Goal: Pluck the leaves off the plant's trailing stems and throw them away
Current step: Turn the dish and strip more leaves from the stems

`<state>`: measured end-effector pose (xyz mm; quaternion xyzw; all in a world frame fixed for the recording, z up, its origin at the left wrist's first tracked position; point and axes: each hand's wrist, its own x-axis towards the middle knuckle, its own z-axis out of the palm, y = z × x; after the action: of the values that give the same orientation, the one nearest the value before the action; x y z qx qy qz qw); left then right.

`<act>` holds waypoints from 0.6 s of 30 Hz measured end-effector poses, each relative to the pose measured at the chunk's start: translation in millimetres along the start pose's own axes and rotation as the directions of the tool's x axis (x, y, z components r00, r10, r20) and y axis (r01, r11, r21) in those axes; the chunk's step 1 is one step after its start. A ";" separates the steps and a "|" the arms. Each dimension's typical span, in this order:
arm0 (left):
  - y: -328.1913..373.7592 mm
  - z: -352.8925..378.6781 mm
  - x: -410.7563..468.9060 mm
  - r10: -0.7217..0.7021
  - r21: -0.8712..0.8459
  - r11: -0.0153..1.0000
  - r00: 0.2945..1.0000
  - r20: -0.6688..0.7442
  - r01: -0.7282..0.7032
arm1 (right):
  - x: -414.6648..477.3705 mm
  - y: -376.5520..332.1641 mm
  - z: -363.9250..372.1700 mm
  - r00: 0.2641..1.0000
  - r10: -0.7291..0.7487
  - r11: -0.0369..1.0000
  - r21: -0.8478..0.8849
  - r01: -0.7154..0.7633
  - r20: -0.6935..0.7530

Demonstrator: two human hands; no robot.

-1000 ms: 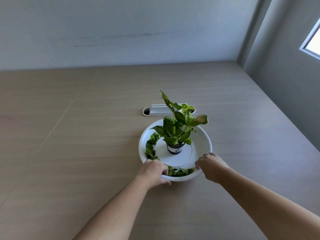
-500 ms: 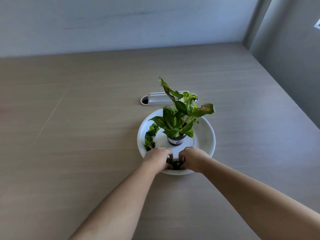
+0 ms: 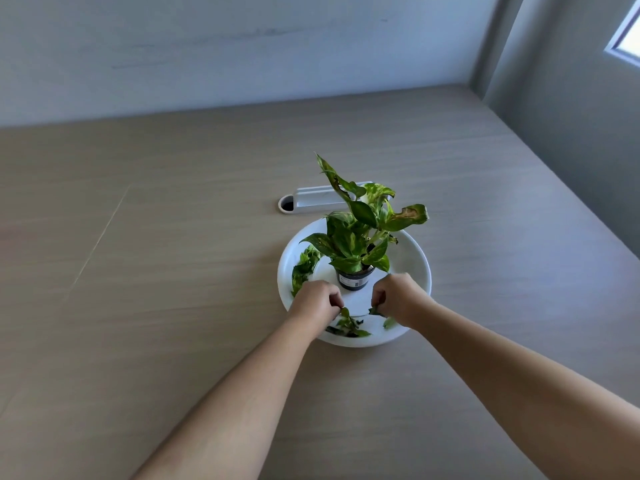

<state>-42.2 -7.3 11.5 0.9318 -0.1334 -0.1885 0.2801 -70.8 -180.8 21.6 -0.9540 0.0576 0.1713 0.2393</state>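
Here, in the head view, we held a trailing stem (image 3: 360,315) between both hands. The left hand (image 3: 317,300) pinched one end and the right hand (image 3: 398,297) pinched a leaf (image 3: 376,310) at the other. The stem's long axis ran left to right, low over the near part of the white dish (image 3: 420,268), just in front of the pot (image 3: 355,281). Other leaves (image 3: 349,328) lay by the left hand; whether loose or attached we could not tell. A second stem (image 3: 304,268) curled along the dish's left wall, nearer the left hand. The upright foliage (image 3: 360,230) stood behind the hands, and a cable port (image 3: 322,199) lay beyond on the worktop (image 3: 173,271).
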 end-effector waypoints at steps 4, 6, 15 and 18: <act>6.0 -4.0 -7.5 -0.002 -0.050 0.999 0.999 -0.048 0.000 | -13.7 0.4 -8.8 0.997 0.038 0.994 0.109 -0.031 -0.063; 10.3 -2.1 -13.1 -0.004 -0.065 0.998 0.998 -0.061 0.000 | -21.4 3.3 -13.4 0.995 0.058 0.987 0.152 -0.044 -0.085; 101.7 36.2 -48.1 0.073 -0.110 0.991 0.996 -0.051 -0.079 | -100.2 78.0 -56.7 0.957 0.205 0.943 0.305 -0.137 -0.204; 173.5 82.1 -65.6 0.178 -0.113 0.978 0.984 0.000 -0.177 | -162.6 145.3 -76.4 0.922 0.303 0.920 0.328 -0.216 -0.241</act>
<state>-160.6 -162.9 65.6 0.8980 -0.2066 -0.1747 0.3470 -227.8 -340.3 79.0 -0.9057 0.2438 0.0508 0.3431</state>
